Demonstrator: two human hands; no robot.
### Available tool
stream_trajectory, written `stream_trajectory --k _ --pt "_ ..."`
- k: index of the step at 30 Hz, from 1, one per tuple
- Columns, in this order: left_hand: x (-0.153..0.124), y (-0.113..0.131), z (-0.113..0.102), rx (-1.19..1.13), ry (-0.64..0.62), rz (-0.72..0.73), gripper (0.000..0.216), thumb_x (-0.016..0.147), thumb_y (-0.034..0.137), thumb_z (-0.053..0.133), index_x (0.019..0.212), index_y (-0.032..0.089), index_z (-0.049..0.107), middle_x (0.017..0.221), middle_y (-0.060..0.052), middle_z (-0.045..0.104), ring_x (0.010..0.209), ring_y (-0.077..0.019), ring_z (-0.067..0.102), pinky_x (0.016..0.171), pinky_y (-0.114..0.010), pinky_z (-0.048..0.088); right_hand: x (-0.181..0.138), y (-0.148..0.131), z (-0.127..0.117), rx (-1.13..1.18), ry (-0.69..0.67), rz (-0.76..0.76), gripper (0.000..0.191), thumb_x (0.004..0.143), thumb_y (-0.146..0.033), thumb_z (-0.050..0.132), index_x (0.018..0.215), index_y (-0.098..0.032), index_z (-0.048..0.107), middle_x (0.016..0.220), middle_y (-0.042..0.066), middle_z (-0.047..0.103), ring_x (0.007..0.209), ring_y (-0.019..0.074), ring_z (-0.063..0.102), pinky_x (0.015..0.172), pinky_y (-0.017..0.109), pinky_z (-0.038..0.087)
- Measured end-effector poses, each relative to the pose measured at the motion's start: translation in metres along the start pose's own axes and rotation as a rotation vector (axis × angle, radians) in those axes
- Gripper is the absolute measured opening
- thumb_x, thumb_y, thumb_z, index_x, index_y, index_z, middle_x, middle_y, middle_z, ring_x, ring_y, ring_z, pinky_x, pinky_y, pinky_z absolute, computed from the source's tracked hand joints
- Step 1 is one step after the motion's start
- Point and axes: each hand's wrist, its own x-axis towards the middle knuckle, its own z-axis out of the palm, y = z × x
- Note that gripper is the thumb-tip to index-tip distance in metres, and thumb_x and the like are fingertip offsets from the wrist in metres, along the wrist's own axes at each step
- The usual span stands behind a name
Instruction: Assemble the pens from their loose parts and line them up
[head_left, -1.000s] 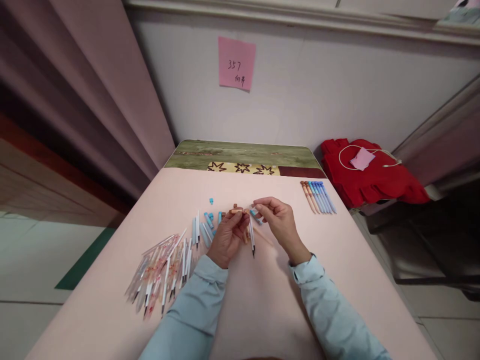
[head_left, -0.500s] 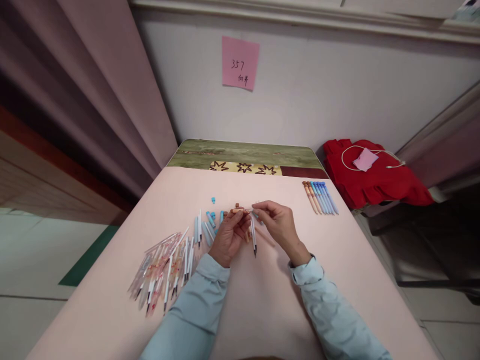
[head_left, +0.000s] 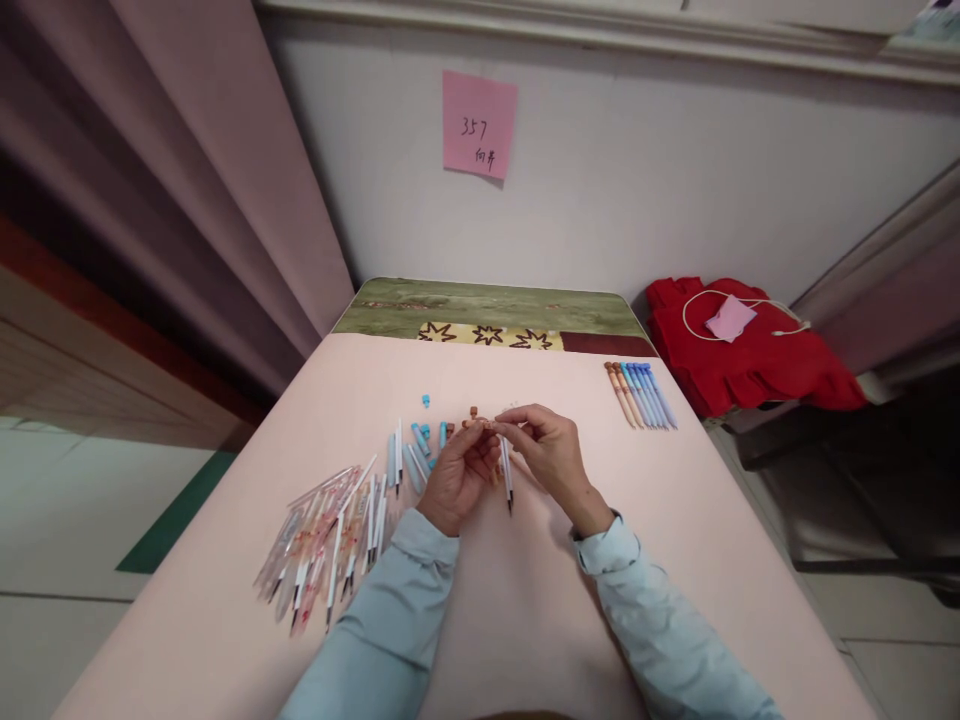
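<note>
My left hand (head_left: 456,478) is closed round a small tan pen piece (head_left: 474,423) held above the pink table (head_left: 675,520). My right hand (head_left: 547,452) pinches at the right end of that same piece, fingertips meeting my left hand's. Under my hands lie a few white refills with black tips (head_left: 505,472). Loose blue and brown caps and barrels (head_left: 421,438) are scattered just left of my hands. What my right fingers hold beyond the tan piece is too small to make out.
A pile of refills and clear wrappers (head_left: 330,540) lies at front left. A neat row of finished brown and blue pens (head_left: 641,394) sits at far right. A red cloth with a white cord (head_left: 742,350) lies beside the table. A pink note (head_left: 478,125) hangs on the wall.
My right hand has moved left and closed in on the tan piece held by my left hand. My left hand has stayed nearly still.
</note>
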Motion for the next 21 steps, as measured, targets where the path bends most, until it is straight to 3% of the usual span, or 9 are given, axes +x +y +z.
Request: stream_trajectory --k 6,10,14,17,21 --pt "-0.003 0.001 0.003 -0.022 0.014 -0.031 0.012 0.088 0.005 0.058 0.084 0.010 0.068 0.073 -0.005 0.072 0.060 -0.0103 0.068 0.056 -0.017 0.058 0.000 -0.004 0.001 0.012 0.007 -0.001 0.020 0.078 -0.037 0.076 0.089 -0.020 0.076 0.077 0.002 0.069 0.053 0.0086 0.052 0.052 0.022 0.044" --pt "-0.006 0.005 0.006 -0.002 0.011 -0.013 0.014 0.090 0.010 0.057 0.084 0.008 0.068 0.077 -0.007 0.073 0.060 -0.0108 0.068 0.057 -0.018 0.059 0.009 0.004 -0.017 0.019 0.098 0.075 0.030 0.086 -0.044 0.065 0.095 -0.018 0.074 0.076 0.003 0.070 0.054 0.0111 0.056 0.052 0.023 0.046" --pt "-0.005 0.007 0.008 -0.016 0.044 0.027 0.014 0.091 0.010 0.056 0.085 0.009 0.069 0.079 -0.007 0.073 0.059 -0.0103 0.068 0.055 -0.017 0.058 0.019 0.030 -0.043 -0.320 0.242 0.050 0.026 0.088 -0.040 0.060 0.095 -0.020 0.075 0.087 0.004 0.073 0.065 0.0148 0.062 0.064 0.027 0.048" --pt "-0.003 0.006 0.007 -0.032 0.053 0.025 0.013 0.090 0.009 0.056 0.087 0.009 0.068 0.078 -0.007 0.073 0.058 -0.0094 0.067 0.054 -0.016 0.057 0.024 0.049 -0.049 -0.606 0.138 0.103 0.020 0.086 -0.033 0.060 0.093 -0.023 0.076 0.090 0.003 0.073 0.072 0.0168 0.063 0.071 0.029 0.047" --pt "-0.002 0.006 0.007 -0.036 0.049 0.024 0.012 0.090 0.008 0.056 0.087 0.009 0.068 0.077 -0.007 0.072 0.058 -0.0092 0.066 0.054 -0.015 0.057 0.035 0.061 -0.039 -0.771 -0.011 0.141 0.023 0.089 -0.027 0.056 0.100 -0.027 0.076 0.098 0.003 0.073 0.086 0.0185 0.065 0.078 0.029 0.045"
